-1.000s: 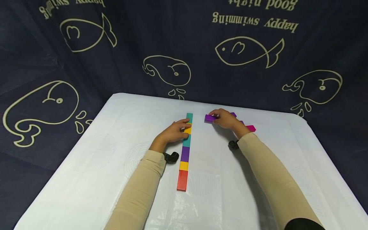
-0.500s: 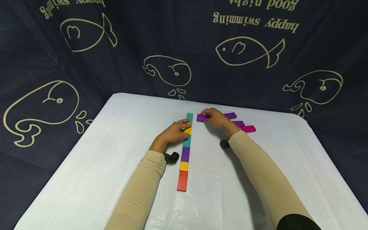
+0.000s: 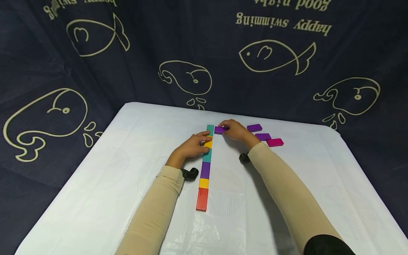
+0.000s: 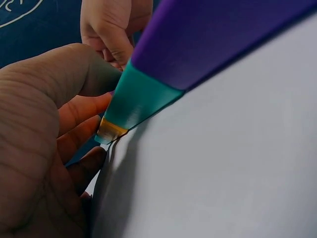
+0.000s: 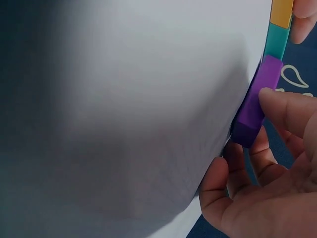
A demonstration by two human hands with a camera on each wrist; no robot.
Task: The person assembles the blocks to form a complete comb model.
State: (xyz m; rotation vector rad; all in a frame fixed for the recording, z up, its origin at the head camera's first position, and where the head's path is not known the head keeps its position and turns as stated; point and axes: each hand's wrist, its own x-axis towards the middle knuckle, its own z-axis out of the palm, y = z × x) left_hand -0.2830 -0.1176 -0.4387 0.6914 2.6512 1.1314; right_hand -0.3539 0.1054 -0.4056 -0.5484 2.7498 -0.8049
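A straight row of coloured blocks runs away from me in the head view, from a red block (image 3: 202, 199) at the near end to a teal block (image 3: 210, 129) at the far end. My left hand (image 3: 192, 146) lies along the left side of the row, its fingertips touching the far teal block and the yellow block (image 3: 208, 142). In my right hand (image 3: 236, 130) a purple block (image 3: 219, 130) is pinched between thumb and fingers, lying crosswise just right of the row's far end. The right wrist view shows that purple block (image 5: 257, 101) close against the teal block (image 5: 276, 42).
Behind my right hand lie two loose purple blocks (image 3: 254, 128) and a magenta block (image 3: 275, 142). A white cloth covers the table (image 3: 127, 141). Beyond its far edge hangs a dark curtain (image 3: 220, 92) with fish and whale drawings.
My right hand has slid the purple block leftward up to the row's far end, uncovering the loose purple blocks behind it. My left hand has stayed in place.
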